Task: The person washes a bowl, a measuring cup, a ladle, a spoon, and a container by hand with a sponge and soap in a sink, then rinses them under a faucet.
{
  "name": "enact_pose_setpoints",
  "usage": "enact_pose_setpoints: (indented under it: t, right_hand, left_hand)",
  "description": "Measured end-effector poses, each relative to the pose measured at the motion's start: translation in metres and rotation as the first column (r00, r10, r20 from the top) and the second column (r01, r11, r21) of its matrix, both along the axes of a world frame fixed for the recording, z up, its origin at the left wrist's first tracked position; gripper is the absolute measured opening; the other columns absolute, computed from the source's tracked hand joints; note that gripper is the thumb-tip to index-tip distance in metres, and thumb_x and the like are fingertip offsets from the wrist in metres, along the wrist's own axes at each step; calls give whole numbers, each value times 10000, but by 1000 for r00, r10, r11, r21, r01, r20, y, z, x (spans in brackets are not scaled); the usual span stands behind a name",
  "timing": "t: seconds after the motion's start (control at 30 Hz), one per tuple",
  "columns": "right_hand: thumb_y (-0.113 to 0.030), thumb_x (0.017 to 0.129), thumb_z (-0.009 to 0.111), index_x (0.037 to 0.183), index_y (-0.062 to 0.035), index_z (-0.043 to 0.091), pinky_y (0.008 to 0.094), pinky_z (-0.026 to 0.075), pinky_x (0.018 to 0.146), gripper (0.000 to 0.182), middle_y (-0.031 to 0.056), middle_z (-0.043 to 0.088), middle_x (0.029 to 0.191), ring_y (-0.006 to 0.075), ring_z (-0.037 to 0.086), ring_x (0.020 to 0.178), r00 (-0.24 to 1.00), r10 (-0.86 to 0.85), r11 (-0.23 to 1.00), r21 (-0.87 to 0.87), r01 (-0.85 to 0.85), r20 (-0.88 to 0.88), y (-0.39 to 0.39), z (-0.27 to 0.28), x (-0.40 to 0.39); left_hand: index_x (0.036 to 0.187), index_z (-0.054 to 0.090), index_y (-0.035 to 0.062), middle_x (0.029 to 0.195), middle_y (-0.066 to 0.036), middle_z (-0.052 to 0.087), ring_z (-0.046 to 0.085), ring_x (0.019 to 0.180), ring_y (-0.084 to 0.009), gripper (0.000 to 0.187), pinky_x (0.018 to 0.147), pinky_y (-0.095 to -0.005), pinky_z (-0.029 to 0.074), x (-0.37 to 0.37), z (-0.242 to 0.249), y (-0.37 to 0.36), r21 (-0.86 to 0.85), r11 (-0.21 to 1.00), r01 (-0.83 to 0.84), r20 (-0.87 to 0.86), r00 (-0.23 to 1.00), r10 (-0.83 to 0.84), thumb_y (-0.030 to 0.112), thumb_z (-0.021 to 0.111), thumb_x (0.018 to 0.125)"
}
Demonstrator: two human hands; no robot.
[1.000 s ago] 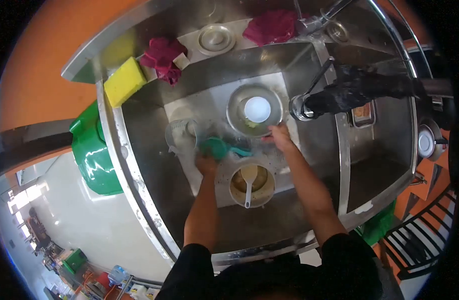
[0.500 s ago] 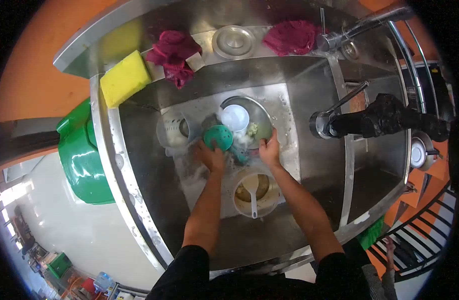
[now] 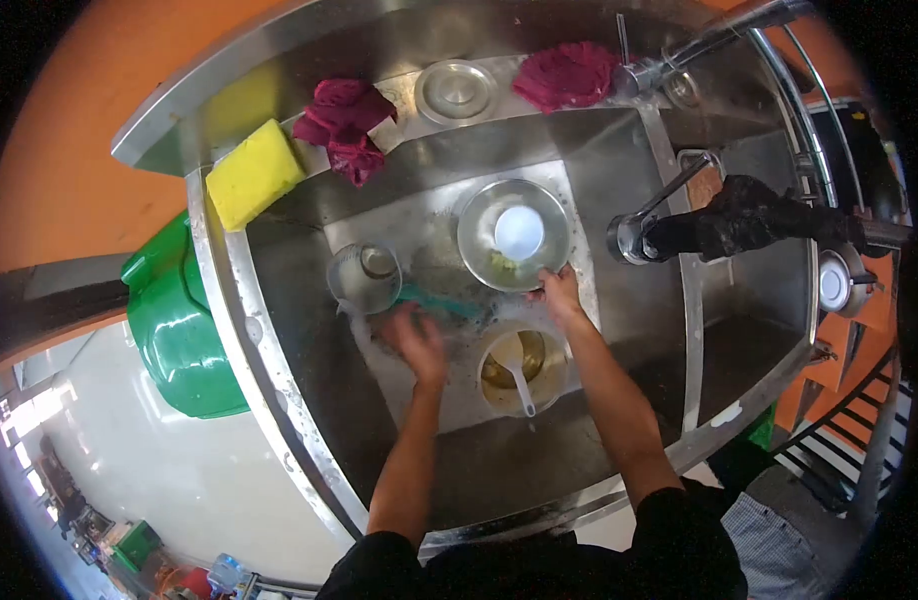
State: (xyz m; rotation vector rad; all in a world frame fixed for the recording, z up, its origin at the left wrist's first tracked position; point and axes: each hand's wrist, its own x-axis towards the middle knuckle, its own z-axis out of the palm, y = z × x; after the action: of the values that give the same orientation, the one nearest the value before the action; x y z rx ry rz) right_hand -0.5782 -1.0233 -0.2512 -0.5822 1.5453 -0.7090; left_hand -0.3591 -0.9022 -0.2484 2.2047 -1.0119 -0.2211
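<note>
My right hand grips the near rim of a round steel bowl, fingers and thumb closed on its edge. Inside that bowl sit a small white bowl and some pale green scraps. My left hand, blurred by motion, is over the sink floor with its fingers apart and nothing visible in them. Just beyond it lies a green utensil, seen as a thin strip. A clear plastic cup stands to its left. Between my forearms is a pale tub holding murky liquid and a white ladle-like utensil.
Along the sink's back ledge are a yellow sponge, maroon cloths and a steel lid. A black-wrapped faucet juts in from the right. A green bin stands outside, left.
The steel bowl and white bowl have shifted right with my right hand. My left hand has let go of the green utensil, which now lies edge-on.
</note>
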Motion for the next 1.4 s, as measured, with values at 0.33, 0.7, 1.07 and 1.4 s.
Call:
enact_pose_setpoints:
  t: [0.33, 0.7, 1.07, 1.4]
  right_hand:
    - [-21, 844, 502, 1173, -6, 447, 358, 588, 536, 334, 152, 587, 1039, 273, 639, 785, 993, 91, 981, -176, -76, 79, 8, -15, 2]
    - [23, 799, 473, 1247, 9, 397, 387, 606, 508, 455, 186, 578, 1043, 326, 648, 776, 993, 69, 990, -125, -57, 94, 24, -39, -14]
    - [14, 806, 497, 1237, 31, 374, 400, 603, 505, 448, 236, 584, 1003, 375, 637, 864, 962, 261, 957, -114, -268, -74, 10, -43, -25]
    - [69, 800, 438, 1351, -76, 315, 330, 590, 557, 583, 226, 469, 1235, 304, 640, 851, 811, 297, 764, -383, -519, -504, 11, -25, -30]
  left_hand:
    - [1279, 483, 91, 1215, -202, 514, 464, 1161, -373, 455, 997, -578, 284, -73, -12, -111, 389, 522, 759, 0, 567, -824, 338, 460, 897]
    - [1084, 529, 10, 1087, -215, 543, 536, 1031, -392, 361, 886, -495, 421, -79, -35, -106, 556, 266, 788, -334, 505, -796, 254, 522, 818]
    - [1115, 500, 26, 1147, -295, 495, 513, 1094, -365, 332, 896, -511, 415, -66, -35, -106, 410, 318, 855, -457, 495, -739, 71, 547, 790]
    - [1209, 523, 109, 1232, -127, 519, 443, 1221, -298, 442, 1018, -585, 248, -74, 3, -88, 332, 300, 894, -295, 401, -867, 409, 468, 890]
